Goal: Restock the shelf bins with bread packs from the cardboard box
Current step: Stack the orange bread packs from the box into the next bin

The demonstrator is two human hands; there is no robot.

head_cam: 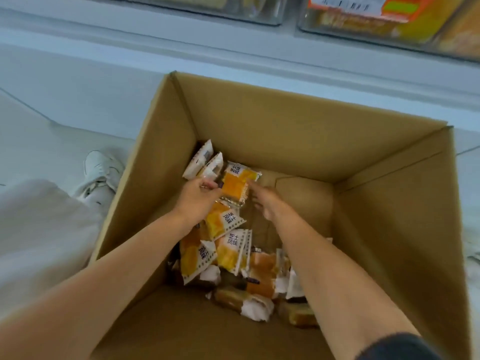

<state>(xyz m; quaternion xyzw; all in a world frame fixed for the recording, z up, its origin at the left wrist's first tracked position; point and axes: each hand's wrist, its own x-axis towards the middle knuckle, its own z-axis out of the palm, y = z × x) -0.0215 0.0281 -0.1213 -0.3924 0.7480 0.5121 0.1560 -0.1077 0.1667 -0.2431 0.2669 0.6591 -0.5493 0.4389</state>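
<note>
Both my arms reach down into an open cardboard box on the floor. My left hand grips the left edge of an orange-and-white bread pack held upright above the box bottom. My right hand is at the pack's right edge with fingers extended, blurred, touching it. Several more bread packs lie heaped along the box's left side and near wall, and two white-faced packs lean at the back left.
Clear shelf bins with orange and yellow packs sit at the top of the view, above a white shelf ledge. My white shoe and light trouser leg are left of the box on the pale floor.
</note>
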